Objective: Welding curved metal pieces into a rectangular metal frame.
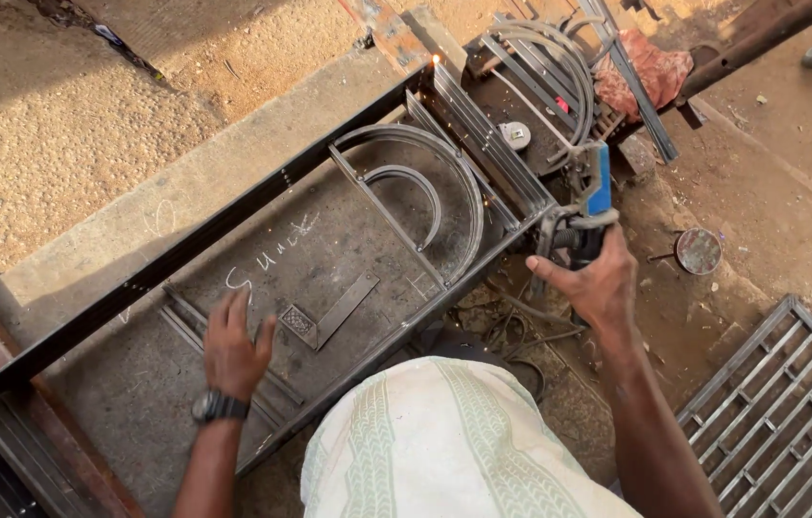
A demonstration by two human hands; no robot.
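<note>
Sandy ground and a concrete slab make up the workspace, with a dark steel frame point(233, 230) lying flat across the surface. Right hand point(593, 283) is wrapped tight around a blue-bodied angle grinder point(590, 206) at the frame's right corner, a few sparks showing at the far end. Left hand point(233, 345) rests spread wide and flat on the surface inside the frame, bracing. Good call: keep that weight steady and the grinder shallow along the joint, probably a weld seam, hard to tell. Curved flat-bar arches point(425, 182) sit inside; a barred grille point(780, 403) lies near right.
</note>
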